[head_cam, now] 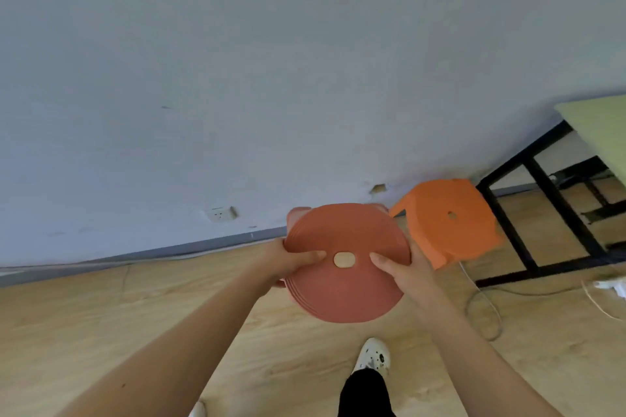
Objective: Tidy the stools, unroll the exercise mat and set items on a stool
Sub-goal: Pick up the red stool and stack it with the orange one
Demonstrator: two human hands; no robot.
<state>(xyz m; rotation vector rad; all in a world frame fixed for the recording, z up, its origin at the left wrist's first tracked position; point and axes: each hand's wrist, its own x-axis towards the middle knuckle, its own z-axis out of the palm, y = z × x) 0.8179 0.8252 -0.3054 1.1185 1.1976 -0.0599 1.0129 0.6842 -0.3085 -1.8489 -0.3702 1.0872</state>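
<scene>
Round red stool (345,284) is gripped at opp. seat edges: left hand (291,259) & right hand (401,269), thumbs pressed on top. Orange stool (447,220) seen just beyond right hand.

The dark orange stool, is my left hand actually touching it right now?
Touching. The head view shows the left hand gripping the dark orange stool at its left edge, with the thumb lying flat on top of the seat.

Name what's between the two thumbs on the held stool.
Head view: the seat's oval hole, midway between left hand and right hand on the red-brown stool.
</scene>
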